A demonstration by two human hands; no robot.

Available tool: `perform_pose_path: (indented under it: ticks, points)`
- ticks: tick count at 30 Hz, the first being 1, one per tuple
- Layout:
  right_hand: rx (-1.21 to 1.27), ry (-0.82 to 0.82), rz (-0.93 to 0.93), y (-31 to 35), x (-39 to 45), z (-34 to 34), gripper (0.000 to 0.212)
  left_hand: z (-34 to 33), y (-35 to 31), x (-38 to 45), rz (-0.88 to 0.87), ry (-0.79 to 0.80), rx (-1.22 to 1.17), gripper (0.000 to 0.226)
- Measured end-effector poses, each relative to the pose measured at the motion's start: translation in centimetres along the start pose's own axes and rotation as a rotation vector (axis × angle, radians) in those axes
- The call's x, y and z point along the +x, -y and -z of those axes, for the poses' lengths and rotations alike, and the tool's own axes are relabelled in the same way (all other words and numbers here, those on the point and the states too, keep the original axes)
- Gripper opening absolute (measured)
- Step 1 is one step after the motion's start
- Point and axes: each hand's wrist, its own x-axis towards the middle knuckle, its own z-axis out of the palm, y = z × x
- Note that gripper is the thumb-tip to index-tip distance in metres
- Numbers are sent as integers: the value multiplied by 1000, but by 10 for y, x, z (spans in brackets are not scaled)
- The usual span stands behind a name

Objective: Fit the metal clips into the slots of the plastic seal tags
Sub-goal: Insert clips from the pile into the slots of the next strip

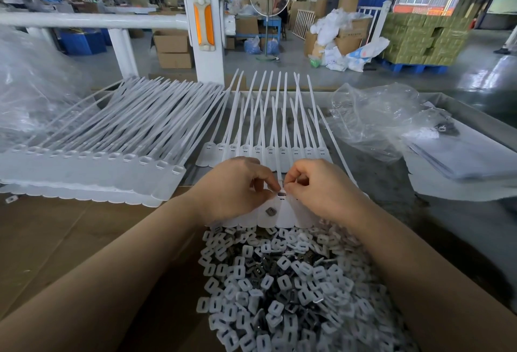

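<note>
Both hands meet over a row of white seal tags (282,216) on the worktop (70,239); the left hand (237,186) pinches the tag head, the right hand (316,186) pinches a dark metal clip (282,192) at its slot; another clip (270,211) lies on a tag just below; a clip heap (285,281) sits between the forearms.

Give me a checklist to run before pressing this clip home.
1. Clip at the slot of the near tag: ok.
2. Left hand steadying that tag: ok, fingertips at the slot.
3. Right hand pinching at the clip: ok.
4. Clip squarely seated: cannot tell, fingers hide its edges.
5. Loose clip lying on the neighbouring tag: not ok, clear it.
6. Clip pile within reach: ok.
</note>
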Motion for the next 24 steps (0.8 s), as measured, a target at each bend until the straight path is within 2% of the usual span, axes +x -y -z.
perform_pose_path:
  ticks: [7,12,14,20,24]
  points:
    - [59,23,52,0,-1,9,9,1,1,0,-99,-15,92,15]
    - [107,417,242,12,-10,20,10,-1,5,0,-34,8,-2,21]
    - [106,504,264,14,-12,22,11,-2,7,0,-22,10,-15,21]
    - [99,596,265,11,-12,25,17,-2,7,0,-10,12,-15,16]
    - [83,600,276,13,-13,25,13,-3,7,0,-7,11,-23,15]
